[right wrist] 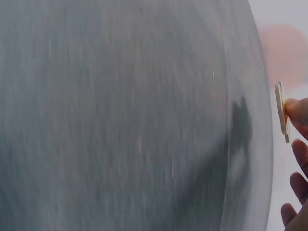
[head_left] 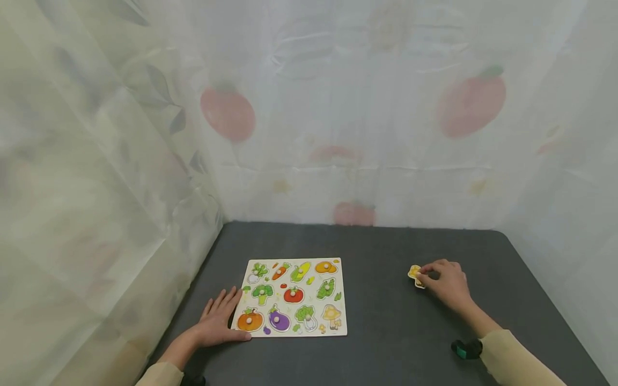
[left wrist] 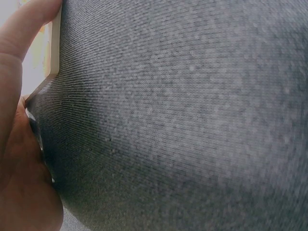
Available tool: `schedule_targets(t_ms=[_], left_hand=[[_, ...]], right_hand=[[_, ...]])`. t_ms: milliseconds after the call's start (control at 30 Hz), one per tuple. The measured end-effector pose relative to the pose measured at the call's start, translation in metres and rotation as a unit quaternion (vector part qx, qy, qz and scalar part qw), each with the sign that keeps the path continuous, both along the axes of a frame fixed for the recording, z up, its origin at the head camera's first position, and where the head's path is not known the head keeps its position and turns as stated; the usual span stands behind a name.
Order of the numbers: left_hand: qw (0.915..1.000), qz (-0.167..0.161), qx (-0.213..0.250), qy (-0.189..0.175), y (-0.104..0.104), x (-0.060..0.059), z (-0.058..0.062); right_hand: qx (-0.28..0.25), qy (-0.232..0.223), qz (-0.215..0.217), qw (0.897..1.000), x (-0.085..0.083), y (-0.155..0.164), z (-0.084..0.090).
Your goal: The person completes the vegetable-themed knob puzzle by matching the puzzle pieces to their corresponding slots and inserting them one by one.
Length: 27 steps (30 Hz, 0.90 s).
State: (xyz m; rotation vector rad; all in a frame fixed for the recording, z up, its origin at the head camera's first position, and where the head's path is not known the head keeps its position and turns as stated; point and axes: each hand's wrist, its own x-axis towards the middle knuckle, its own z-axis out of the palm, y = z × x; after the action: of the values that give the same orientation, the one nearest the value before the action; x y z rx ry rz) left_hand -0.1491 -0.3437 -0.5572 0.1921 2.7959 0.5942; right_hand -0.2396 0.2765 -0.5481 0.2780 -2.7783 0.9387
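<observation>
Pinching a yellow puzzle piece [head_left: 416,275] at the table's [head_left: 386,321] right side, the right hand [head_left: 446,283] has closed its grip; the left hand [head_left: 219,320] lies flat, steadying the nearly filled puzzle board [head_left: 294,296]. One piece apparently remains.

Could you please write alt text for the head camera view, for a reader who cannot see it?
A person's right hand pinches a small yellow puzzle piece on a dark grey table, while the left hand rests flat against the left edge of a wooden vegetable peg puzzle board. Pale printed curtains surround the table.
</observation>
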Motion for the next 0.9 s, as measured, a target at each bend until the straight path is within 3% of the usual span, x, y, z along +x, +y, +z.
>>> schedule_targets(t_ms=[433,733,900], left_hand=[[0.9992,-0.008,0.034,0.018,0.001,0.003,0.000],[0.9999,-0.010,0.006,0.007,0.001,0.002,0.000],[0.9999,-0.010,0.007,0.011,0.000,0.002,0.000]], right_hand=[[-0.009,0.012,0.074,0.997,0.011,-0.076,-0.005],[-0.013,-0.024,0.102,0.994,0.025,-0.123,-0.004],[-0.013,-0.020,0.125,0.992,0.032,-0.145,-0.007]])
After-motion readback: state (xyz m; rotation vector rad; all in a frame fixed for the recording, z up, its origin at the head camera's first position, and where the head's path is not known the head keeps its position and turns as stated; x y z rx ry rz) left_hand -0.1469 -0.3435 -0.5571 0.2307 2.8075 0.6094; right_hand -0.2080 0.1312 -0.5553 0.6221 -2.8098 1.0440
